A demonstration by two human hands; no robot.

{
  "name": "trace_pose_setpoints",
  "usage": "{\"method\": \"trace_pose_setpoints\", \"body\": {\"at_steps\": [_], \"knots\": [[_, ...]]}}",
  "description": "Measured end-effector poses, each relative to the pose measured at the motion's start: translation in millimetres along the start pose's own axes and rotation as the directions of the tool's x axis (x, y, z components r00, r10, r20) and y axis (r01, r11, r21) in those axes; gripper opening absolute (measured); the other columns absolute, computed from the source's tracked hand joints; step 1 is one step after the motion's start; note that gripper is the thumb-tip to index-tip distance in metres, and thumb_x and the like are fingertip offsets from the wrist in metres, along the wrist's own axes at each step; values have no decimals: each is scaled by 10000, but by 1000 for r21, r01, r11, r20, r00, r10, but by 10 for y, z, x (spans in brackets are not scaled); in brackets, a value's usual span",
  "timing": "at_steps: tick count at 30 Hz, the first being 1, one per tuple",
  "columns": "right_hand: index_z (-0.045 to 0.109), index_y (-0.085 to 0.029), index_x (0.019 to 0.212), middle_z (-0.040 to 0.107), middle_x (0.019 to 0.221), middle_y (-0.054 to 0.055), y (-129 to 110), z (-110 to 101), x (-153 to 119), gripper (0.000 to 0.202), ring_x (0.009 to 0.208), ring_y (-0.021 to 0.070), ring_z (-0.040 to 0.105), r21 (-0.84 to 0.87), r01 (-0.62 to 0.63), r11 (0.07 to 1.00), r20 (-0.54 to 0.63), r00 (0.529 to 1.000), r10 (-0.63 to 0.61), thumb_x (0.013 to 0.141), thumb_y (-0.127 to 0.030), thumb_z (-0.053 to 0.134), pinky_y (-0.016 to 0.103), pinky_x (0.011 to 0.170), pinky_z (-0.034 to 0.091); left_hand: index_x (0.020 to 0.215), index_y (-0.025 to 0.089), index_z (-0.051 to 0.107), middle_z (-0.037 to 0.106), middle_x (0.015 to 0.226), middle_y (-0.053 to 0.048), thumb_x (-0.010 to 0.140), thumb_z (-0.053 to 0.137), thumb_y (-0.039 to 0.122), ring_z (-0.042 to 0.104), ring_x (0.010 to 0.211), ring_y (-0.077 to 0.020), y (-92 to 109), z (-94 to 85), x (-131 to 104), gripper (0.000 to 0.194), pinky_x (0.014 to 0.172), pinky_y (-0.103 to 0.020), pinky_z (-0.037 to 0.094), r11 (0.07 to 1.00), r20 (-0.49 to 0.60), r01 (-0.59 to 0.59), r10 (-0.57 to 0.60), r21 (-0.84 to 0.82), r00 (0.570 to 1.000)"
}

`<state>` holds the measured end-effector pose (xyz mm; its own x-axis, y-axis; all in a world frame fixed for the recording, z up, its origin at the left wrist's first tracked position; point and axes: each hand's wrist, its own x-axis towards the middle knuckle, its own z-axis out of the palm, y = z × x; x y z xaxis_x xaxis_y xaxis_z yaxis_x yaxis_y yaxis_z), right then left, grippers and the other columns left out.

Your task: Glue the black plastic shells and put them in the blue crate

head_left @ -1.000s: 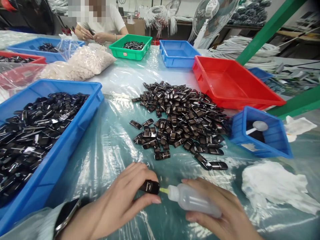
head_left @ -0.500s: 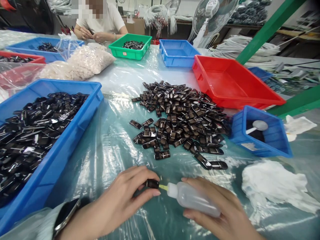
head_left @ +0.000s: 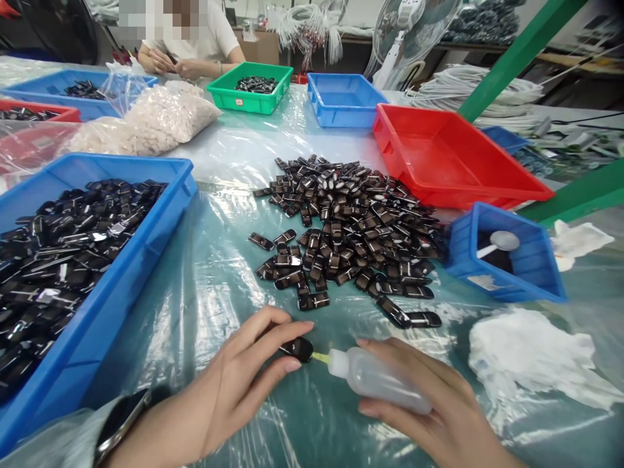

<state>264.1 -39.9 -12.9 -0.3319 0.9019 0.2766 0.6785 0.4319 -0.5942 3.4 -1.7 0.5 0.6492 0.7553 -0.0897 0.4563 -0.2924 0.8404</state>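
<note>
Between the thumb and fingers of my left hand (head_left: pixel 253 364) is a small glossy black plastic piece (head_left: pixel 298 350). My right hand (head_left: pixel 429 390) is wrapped round a translucent squeeze bottle (head_left: pixel 383 377) lying nearly level. Its yellowish needle tip (head_left: pixel 320 357) points left and meets, or nearly meets, the right end of the black piece; actual contact I cannot make out. Beyond both hands spreads a heap of similar black pieces (head_left: pixel 341 221) on the plastic-covered table. What the fingers cover of the held piece is hidden.
At left stands a large blue tray (head_left: pixel 160 250) full of black pieces. A red tray (head_left: pixel 468 195) and a small blue bin (head_left: pixel 517 283) with a scoop (head_left: pixel 505 241) stand right, near a crumpled white cloth (head_left: pixel 531 357). A co-worker (head_left: pixel 195 45) sits across, behind a green tray (head_left: pixel 244 103).
The black piece has turned in my left fingers and shows a broader dark face. My left index finger has lifted and straightened a little. The bottle stays almost where it was.
</note>
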Motion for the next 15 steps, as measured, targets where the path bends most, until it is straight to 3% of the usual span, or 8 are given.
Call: {"method": "trace_pose_setpoints", "body": {"at_steps": [6,15], "knots": [[559,-299,1184,717,951,24,13,-8,-7,349,774,180,723,0,6,1000,25,1000,-6,864,-413,641,235,625,589,1347,303,440,473,1142,-55,1004,401,185,549,1005,-203,-15,9,10,365,815,-294,481,998,-65,-51,54,45,996],[552,-297,1180,721,929,22,-21,-17,25,328,748,172,724,17,-1,1000,28,1000,1,873,-373,639,222,608,582,1367,365,402,467,1156,-34,1006,423,204,531,1045,-191,0,19,-11,396,875,-292,462,999,-45,-38,38,-1,998]]}}
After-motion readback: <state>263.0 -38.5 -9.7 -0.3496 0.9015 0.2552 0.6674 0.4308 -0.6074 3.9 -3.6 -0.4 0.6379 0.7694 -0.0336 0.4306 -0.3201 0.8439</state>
